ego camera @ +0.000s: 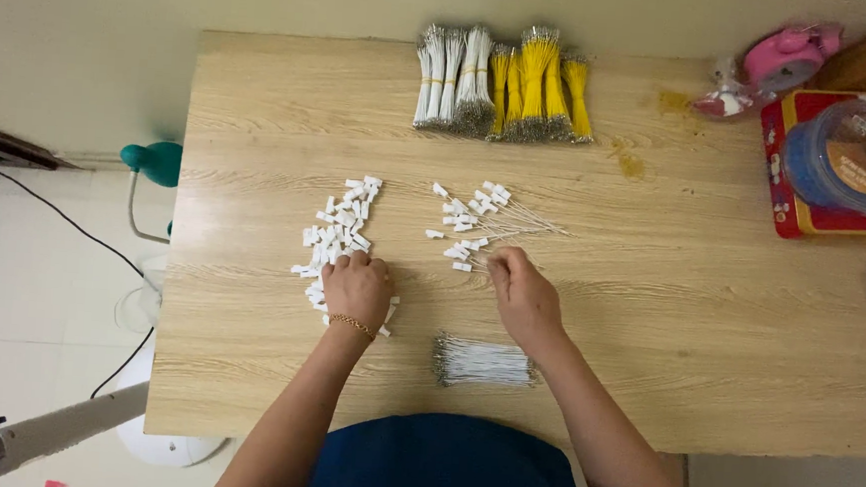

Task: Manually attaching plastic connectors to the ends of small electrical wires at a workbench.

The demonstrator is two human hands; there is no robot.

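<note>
Both hands at the white wire bundle (483,362) on the bench (649,317).
Left hand (355,287), beyond-left: fingers curled on white connectors (338,233). Right hand (522,294), beyond: fingers pinching a wired connector (468,246).

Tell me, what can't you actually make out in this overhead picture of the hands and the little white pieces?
- Head view: the left hand covers part of the pile of white connectors, hiding what its fingers pinch.
- The right hand curls at the wired connectors; any piece it holds is too small to tell.
- The round plastic container and pink object are cut by the frame edge.
</note>
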